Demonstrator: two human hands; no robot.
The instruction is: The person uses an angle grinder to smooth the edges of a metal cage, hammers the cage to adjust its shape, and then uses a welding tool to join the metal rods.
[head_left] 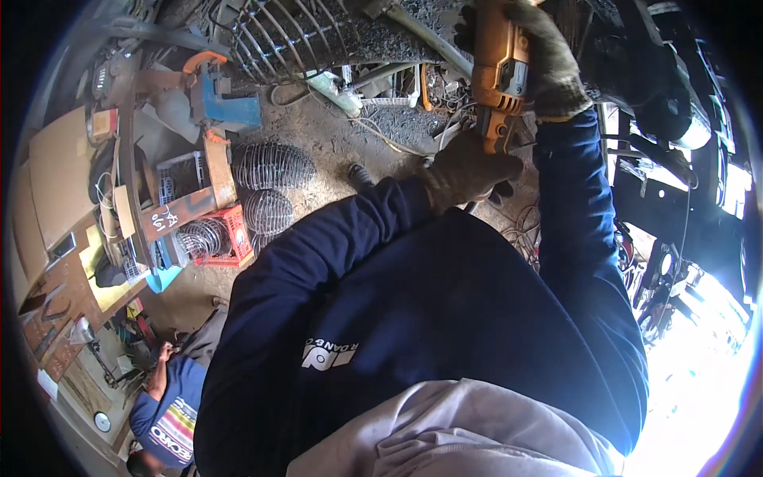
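Observation:
An orange-and-grey power tool (498,71), by its long vented body and rear handle an angle grinder, reaches up to the top edge of the view. Its front end is cut off there, so no disc shows. My gloved right hand (550,67) is closed on the body from the right side. My left hand (470,171), also gloved, wraps the rear handle at the lower end, nearest me. The glove hides part of that handle. Up and left of the grinder, a curved grille of metal rods (290,36) sits over the dark work area.
Round wire cages (274,165) lie on the floor to the left, beside a red crate (238,230). A bench (179,215) carries a blue metal piece (226,105). Cables (389,139) cross the floor. Another person (171,405) is at the lower left. Dark machinery (652,199) stands right.

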